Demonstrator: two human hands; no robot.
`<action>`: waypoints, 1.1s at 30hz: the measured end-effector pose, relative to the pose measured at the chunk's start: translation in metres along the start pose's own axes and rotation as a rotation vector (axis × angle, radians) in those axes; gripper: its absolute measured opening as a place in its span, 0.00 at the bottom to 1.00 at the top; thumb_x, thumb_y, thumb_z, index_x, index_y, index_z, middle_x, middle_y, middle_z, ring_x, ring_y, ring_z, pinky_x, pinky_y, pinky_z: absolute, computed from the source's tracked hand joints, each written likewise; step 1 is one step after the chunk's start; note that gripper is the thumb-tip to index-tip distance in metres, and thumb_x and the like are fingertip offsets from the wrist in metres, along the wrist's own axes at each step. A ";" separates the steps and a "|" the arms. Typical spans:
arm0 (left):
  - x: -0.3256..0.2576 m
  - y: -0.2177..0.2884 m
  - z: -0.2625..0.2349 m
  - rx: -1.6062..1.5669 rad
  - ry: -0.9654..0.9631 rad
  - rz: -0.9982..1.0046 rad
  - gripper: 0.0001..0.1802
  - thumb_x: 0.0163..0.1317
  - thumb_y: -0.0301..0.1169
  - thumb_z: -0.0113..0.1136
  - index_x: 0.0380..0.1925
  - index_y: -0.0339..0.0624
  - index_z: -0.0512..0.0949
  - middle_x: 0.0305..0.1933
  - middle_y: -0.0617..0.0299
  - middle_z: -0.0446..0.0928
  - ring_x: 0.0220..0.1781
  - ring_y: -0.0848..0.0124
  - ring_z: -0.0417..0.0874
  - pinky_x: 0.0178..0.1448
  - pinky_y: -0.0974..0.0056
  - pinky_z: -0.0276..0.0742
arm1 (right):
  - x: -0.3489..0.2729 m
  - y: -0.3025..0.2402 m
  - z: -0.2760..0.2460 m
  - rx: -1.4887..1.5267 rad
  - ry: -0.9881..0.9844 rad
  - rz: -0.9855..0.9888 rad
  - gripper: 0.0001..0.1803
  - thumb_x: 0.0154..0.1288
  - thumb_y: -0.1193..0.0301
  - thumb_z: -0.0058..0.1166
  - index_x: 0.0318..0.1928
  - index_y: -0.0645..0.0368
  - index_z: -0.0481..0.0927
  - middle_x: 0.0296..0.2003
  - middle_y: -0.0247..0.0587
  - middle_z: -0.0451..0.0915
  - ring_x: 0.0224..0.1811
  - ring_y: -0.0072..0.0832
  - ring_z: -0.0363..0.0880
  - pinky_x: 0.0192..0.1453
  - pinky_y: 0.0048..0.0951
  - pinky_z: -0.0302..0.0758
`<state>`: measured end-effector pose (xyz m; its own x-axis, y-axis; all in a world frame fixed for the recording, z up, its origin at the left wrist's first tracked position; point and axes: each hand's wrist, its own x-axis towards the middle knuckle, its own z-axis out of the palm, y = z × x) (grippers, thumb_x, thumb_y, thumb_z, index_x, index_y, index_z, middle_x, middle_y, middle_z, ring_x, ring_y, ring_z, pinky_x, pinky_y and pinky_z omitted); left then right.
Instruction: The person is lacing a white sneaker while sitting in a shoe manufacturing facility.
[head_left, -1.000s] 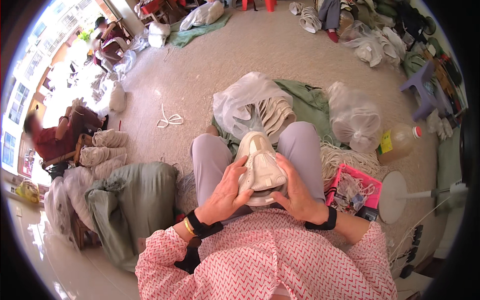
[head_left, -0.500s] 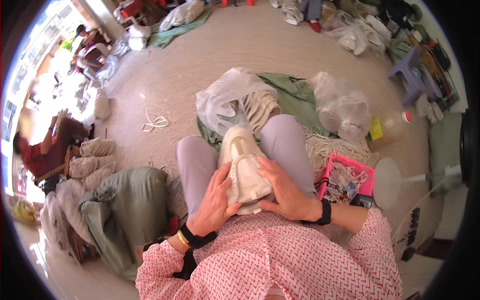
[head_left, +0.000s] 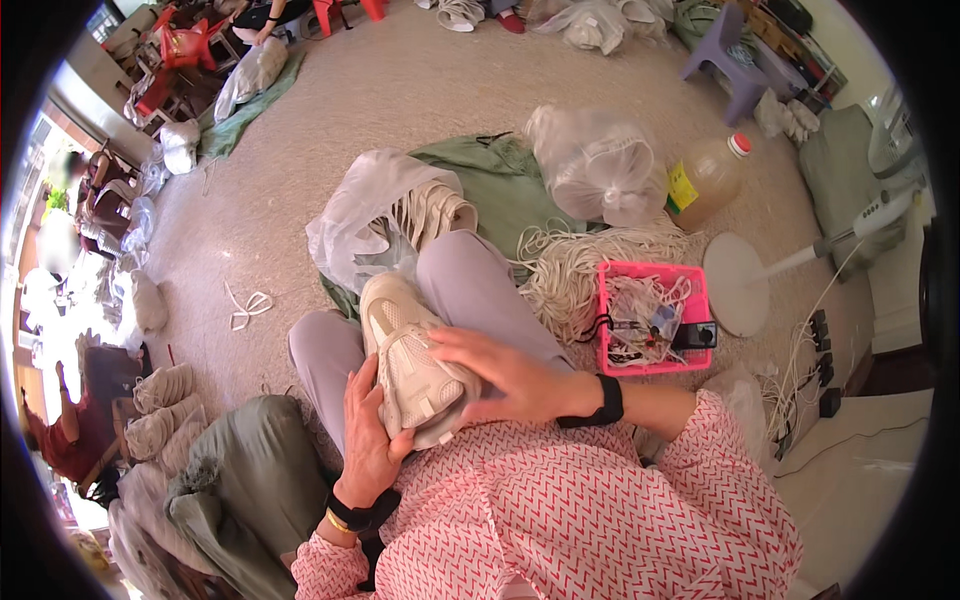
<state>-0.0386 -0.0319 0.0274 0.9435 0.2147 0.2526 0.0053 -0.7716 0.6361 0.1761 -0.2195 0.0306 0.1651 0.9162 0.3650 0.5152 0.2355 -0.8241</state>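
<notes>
A beige sneaker (head_left: 405, 335) rests on my lap between my thighs, toe pointing away from me and its opening toward my body. My left hand (head_left: 368, 430) grips its left side, with the thumb by the heel. On the other side my right hand (head_left: 520, 372) has its fingers stretched out, the tips touching the upper near the tongue. Its thumb is blurred beside the heel. Past my knees, a clear plastic bag (head_left: 345, 215) partly covers a stack of beige shoe parts (head_left: 437, 212) on a green cloth (head_left: 490, 180).
To the right are a heap of white laces (head_left: 575, 270), a pink basket (head_left: 655, 368) of small items, a liquid-filled jug (head_left: 708, 180) and a fan's round base (head_left: 735, 285). A grey-green sack (head_left: 255, 480) stands at left. Farther left a person in red (head_left: 65, 425) sits near stacked shoes (head_left: 162, 388).
The view has swung to the right, bringing the pink basket further in. The sneaker now tilts slightly left. My right hand's fingers have flattened out across its side.
</notes>
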 end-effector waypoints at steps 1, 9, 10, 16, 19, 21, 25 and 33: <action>-0.001 -0.001 0.000 -0.045 0.018 -0.014 0.34 0.71 0.49 0.59 0.64 0.37 0.62 0.77 0.31 0.59 0.76 0.33 0.63 0.80 0.31 0.50 | -0.004 0.005 -0.006 0.003 0.002 0.008 0.36 0.70 0.63 0.65 0.72 0.63 0.65 0.73 0.59 0.65 0.76 0.49 0.67 0.78 0.47 0.65; 0.007 0.001 -0.006 -0.189 0.042 -0.082 0.37 0.71 0.60 0.55 0.60 0.37 0.63 0.75 0.34 0.63 0.74 0.38 0.66 0.77 0.40 0.59 | -0.116 0.190 -0.046 -0.180 0.553 0.771 0.13 0.67 0.77 0.64 0.51 0.62 0.84 0.42 0.37 0.88 0.45 0.23 0.87 0.48 0.28 0.83; 0.010 0.002 -0.006 -0.192 0.037 -0.087 0.37 0.71 0.60 0.55 0.60 0.37 0.63 0.75 0.34 0.63 0.74 0.38 0.66 0.77 0.40 0.59 | -0.140 0.219 -0.043 -0.179 0.551 0.778 0.13 0.67 0.77 0.64 0.51 0.62 0.84 0.42 0.37 0.88 0.45 0.23 0.87 0.48 0.28 0.83; 0.021 -0.002 -0.004 -0.359 0.145 -0.242 0.41 0.71 0.69 0.45 0.48 0.35 0.67 0.65 0.39 0.70 0.65 0.49 0.72 0.72 0.47 0.64 | -0.182 0.289 -0.026 -0.321 0.409 0.891 0.10 0.59 0.79 0.63 0.42 0.62 0.87 0.39 0.48 0.87 0.37 0.40 0.86 0.43 0.36 0.82; 0.025 -0.004 -0.002 -0.380 0.203 -0.326 0.39 0.72 0.67 0.46 0.40 0.34 0.68 0.59 0.42 0.71 0.59 0.54 0.73 0.67 0.52 0.68 | -0.173 0.308 -0.022 -0.442 0.327 0.770 0.11 0.57 0.79 0.62 0.41 0.60 0.87 0.40 0.50 0.85 0.41 0.48 0.85 0.46 0.42 0.81; 0.027 -0.003 -0.001 -0.360 0.206 -0.333 0.38 0.72 0.67 0.47 0.39 0.35 0.67 0.58 0.43 0.71 0.57 0.55 0.73 0.66 0.52 0.68 | -0.168 0.318 -0.018 -0.582 0.276 0.715 0.07 0.58 0.77 0.59 0.37 0.61 0.85 0.37 0.51 0.81 0.43 0.50 0.82 0.47 0.46 0.79; 0.036 0.003 -0.002 -0.285 0.197 -0.350 0.37 0.72 0.66 0.47 0.38 0.36 0.67 0.55 0.44 0.71 0.54 0.57 0.73 0.64 0.53 0.69 | -0.173 0.336 -0.021 -0.741 0.104 0.803 0.04 0.59 0.78 0.56 0.35 0.62 0.82 0.37 0.52 0.78 0.46 0.53 0.80 0.48 0.48 0.77; 0.034 -0.006 0.000 -0.201 0.213 -0.322 0.35 0.72 0.62 0.49 0.40 0.33 0.68 0.51 0.44 0.73 0.49 0.55 0.74 0.57 0.54 0.70 | -0.162 0.299 -0.040 -0.457 0.109 0.455 0.02 0.63 0.82 0.53 0.35 0.63 0.76 0.32 0.47 0.77 0.36 0.43 0.82 0.39 0.40 0.78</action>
<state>-0.0061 -0.0202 0.0323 0.8146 0.5604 0.1493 0.2036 -0.5174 0.8312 0.3375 -0.3108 -0.2579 0.5226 0.8484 0.0847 0.6753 -0.3513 -0.6485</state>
